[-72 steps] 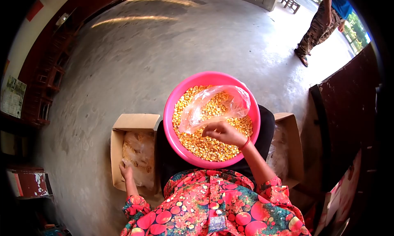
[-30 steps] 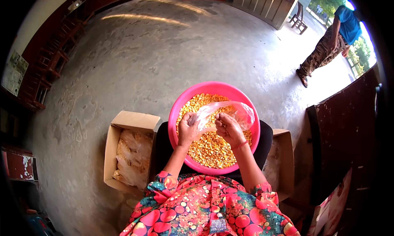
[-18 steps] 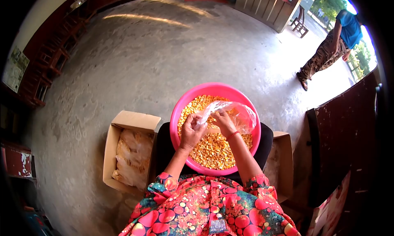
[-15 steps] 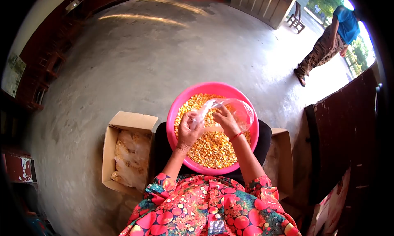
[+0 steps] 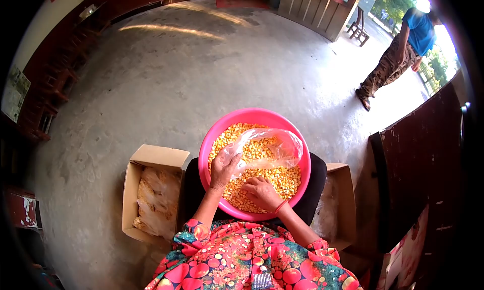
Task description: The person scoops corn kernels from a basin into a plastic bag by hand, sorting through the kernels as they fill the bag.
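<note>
A pink basin (image 5: 203, 161) full of yellow corn kernels (image 5: 267, 186) rests on my lap. My left hand (image 5: 223, 170), on the basin's left side, grips the edge of a clear plastic bag (image 5: 290, 148) between thumb and fingers. The bag lies loosely over the kernels, its mouth spread to the right. Below the bag, my right hand (image 5: 260, 193) reaches into the near part of the basin. Its fingers curl down into the kernels, and the fingertips are partly hidden. A red bracelet circles that wrist.
An open cardboard box (image 5: 157, 155) holding filled plastic bags (image 5: 159, 201) stands to my left. Another cardboard box (image 5: 347, 204) with clear plastic stands to my right. A person in a blue shirt (image 5: 419, 32) is near the doorway, beside a wooden chair (image 5: 359, 29).
My right hand has let go of the bag and moved down toward me into the kernels. My left hand keeps the bag, which now lies lower. The view has shifted slightly.
</note>
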Tool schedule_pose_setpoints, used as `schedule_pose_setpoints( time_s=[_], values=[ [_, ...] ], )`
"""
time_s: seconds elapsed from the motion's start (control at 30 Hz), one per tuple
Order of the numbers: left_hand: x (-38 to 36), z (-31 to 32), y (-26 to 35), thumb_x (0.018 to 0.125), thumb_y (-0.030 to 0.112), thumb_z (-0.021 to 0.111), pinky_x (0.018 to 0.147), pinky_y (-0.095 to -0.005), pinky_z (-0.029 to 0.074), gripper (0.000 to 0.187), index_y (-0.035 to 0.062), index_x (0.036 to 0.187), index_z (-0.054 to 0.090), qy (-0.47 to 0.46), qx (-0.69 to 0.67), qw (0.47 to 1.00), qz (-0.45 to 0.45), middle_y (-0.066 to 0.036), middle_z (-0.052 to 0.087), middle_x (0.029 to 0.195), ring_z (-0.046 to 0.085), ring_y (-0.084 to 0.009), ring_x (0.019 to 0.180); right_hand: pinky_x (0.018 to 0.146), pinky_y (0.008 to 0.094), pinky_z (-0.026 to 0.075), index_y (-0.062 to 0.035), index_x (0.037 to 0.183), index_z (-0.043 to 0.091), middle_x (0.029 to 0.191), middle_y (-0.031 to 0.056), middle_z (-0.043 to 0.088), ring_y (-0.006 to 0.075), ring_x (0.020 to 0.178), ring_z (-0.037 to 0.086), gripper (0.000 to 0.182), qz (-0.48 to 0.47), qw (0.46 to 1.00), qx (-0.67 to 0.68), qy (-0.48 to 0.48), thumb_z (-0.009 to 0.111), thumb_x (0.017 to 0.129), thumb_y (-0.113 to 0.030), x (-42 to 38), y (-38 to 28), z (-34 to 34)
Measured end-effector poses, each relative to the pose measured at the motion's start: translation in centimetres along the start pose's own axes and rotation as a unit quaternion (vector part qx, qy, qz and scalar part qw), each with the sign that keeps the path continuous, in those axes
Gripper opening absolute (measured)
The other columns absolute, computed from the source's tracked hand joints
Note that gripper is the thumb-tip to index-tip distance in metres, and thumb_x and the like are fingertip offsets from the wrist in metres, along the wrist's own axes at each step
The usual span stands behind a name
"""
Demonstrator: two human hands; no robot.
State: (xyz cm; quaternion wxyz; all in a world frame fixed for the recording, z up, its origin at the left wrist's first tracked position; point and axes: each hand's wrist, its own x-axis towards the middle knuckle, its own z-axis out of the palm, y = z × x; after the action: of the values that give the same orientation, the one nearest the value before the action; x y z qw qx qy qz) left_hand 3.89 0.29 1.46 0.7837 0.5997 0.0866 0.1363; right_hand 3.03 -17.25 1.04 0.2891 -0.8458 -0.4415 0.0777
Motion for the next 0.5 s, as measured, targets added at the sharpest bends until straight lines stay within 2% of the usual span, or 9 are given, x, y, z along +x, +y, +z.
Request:
schedule_pose_setpoints(
  time_s=[0.03, 0.23, 0.3, 0.33, 0.37, 0.4, 0.43, 0.5],
  values=[
    [0.1, 0.0, 0.1, 0.077, 0.015, 0.064, 0.079, -0.0246, 0.042, 0.042, -0.0031, 0.111, 0.047, 0.001, 0.001, 1.0, 0.004, -0.008, 0.057, 0.099, 0.053, -0.0116, 0.091, 0.073, 0.0393, 0.042, -0.015, 0.089, 0.059, 0.086, 0.006, 0.054, 0.0259, 0.084, 0.051, 0.016, -0.03, 0.999, -0.038, -0.01, 0.055, 0.073, -0.017, 0.1, 0.1, 0.2],
    [-0.4, 0.5, 0.5, 0.078, 0.014, 0.061, 0.076, -0.0239, 0.043, 0.036, -0.0019, 0.109, 0.05, 0.016, -0.011, 1.0, 0.024, -0.007, 0.058, 0.096, 0.054, -0.0108, 0.087, 0.069, 0.0389, 0.042, -0.009, 0.079, 0.054, 0.077, 0.007, 0.052, 0.0256, 0.08, 0.052, 0.011, -0.022, 0.997, -0.032, -0.06, 0.053, 0.076, -0.019, -0.3, 0.6, 0.3],
    [-0.3, -0.3, -0.6, 0.08, 0.014, 0.059, 0.074, -0.0242, 0.044, 0.028, -0.0008, 0.104, 0.054, -0.007, -0.019, 0.999, -0.035, -0.005, 0.059, 0.091, 0.054, -0.0103, 0.085, 0.066, 0.039, 0.044, -0.0068, 0.076, 0.051, 0.075, 0.0093, 0.053, 0.0278, 0.074, 0.054, 0.012, -0.034, 0.998, -0.017, -0.057, 0.051, 0.078, -0.019, -0.1, 0.8, 0.4],
    [-0.2, -0.2, -1.0, 0.083, 0.015, 0.056, 0.068, -0.0223, 0.045, 0.021, 0.0012, 0.098, 0.057, 0.003, 0.016, 1.0, -0.014, -0.003, 0.06, 0.085, 0.055, -0.0077, 0.077, 0.063, 0.0399, 0.044, -0.0061, 0.075, 0.05, 0.074, 0.0111, 0.053, 0.0293, 0.072, 0.054, 0.013, 0.014, 0.999, 0.008, -0.051, 0.05, 0.078, -0.019, -0.1, 0.6, 0.5],
    [-0.2, -0.3, -1.4, 0.083, 0.015, 0.056, 0.068, -0.0223, 0.045, 0.021, 0.0012, 0.098, 0.057, 0.002, 0.019, 1.0, -0.016, -0.003, 0.06, 0.085, 0.055, -0.0077, 0.077, 0.061, 0.0409, 0.044, -0.0053, 0.074, 0.048, 0.072, 0.0128, 0.053, 0.0309, 0.069, 0.054, 0.015, 0.063, 0.996, 0.034, -0.043, 0.05, 0.079, -0.019, 0.0, 0.5, 0.5],
    [-0.3, -0.2, -1.1, 0.084, 0.015, 0.054, 0.065, -0.0215, 0.045, 0.019, 0.002, 0.097, 0.058, 0.009, 0.014, 0.999, -0.031, -0.002, 0.06, 0.083, 0.055, -0.0067, 0.073, 0.057, 0.0424, 0.043, -0.0036, 0.073, 0.046, 0.067, 0.0159, 0.051, 0.0335, 0.066, 0.054, 0.017, 0.048, 0.995, 0.087, 0.0, 0.049, 0.08, -0.019, 0.3, 0.7, 0.4],
    [-0.4, -0.1, -1.0, 0.085, 0.015, 0.052, 0.062, -0.0206, 0.045, 0.017, 0.0027, 0.095, 0.059, 0.016, 0.008, 0.999, -0.045, -0.001, 0.06, 0.082, 0.054, -0.0057, 0.07, 0.057, 0.0423, 0.042, -0.0024, 0.076, 0.046, 0.063, 0.0183, 0.049, 0.0361, 0.065, 0.052, 0.017, 0.082, 0.987, 0.134, 0.018, 0.049, 0.081, -0.018, 0.4, 1.1, 0.8],
    [-0.5, -0.3, -1.1, 0.087, 0.019, 0.05, 0.061, -0.0199, 0.045, 0.021, 0.0032, 0.096, 0.059, 0.009, -0.006, 0.999, -0.051, -0.001, 0.06, 0.082, 0.054, -0.0052, 0.068, 0.046, 0.031, 0.038, -0.0039, 0.076, 0.046, 0.058, 0.0087, 0.044, 0.0207, 0.048, 0.046, 0.019, 0.12, 0.97, 0.198, 0.071, 0.048, 0.085, -0.02, 0.8, 0.9, 0.6]
  ],
)
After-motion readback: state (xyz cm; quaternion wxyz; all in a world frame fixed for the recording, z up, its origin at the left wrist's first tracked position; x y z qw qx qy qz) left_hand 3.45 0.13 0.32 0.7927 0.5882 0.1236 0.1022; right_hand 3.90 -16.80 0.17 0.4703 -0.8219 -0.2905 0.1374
